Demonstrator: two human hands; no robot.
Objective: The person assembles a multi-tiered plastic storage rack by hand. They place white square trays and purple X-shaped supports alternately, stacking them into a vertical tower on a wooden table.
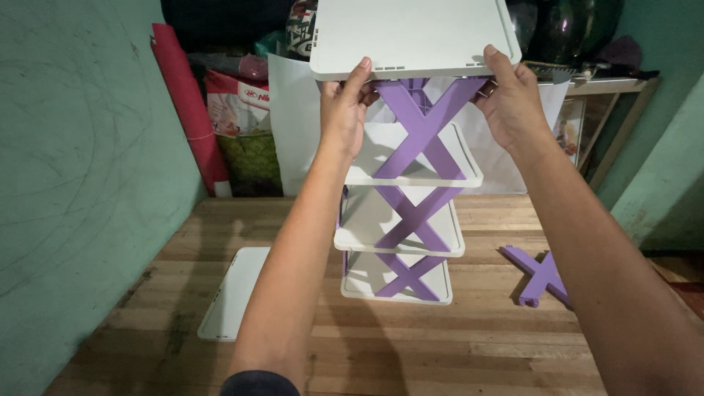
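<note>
A plastic rack stands on the wooden floor (455, 345), built of white shelves joined by purple X-shaped braces (419, 220). Both my hands hold its top white shelf (411, 33) by the near edge. My left hand (343, 110) grips the left corner with the thumb on the rim. My right hand (513, 99) grips the right corner the same way. Under the top shelf a purple X-brace (425, 125) runs down to the second shelf (469, 176). Two lower shelves (451, 246) sit below it.
A loose white shelf panel (233, 293) lies on the floor at the left. A spare purple X-brace (539, 275) lies at the right. Green walls close both sides. Behind the rack stand a red roll (187, 110), bags, a white board and a framed picture (579, 125).
</note>
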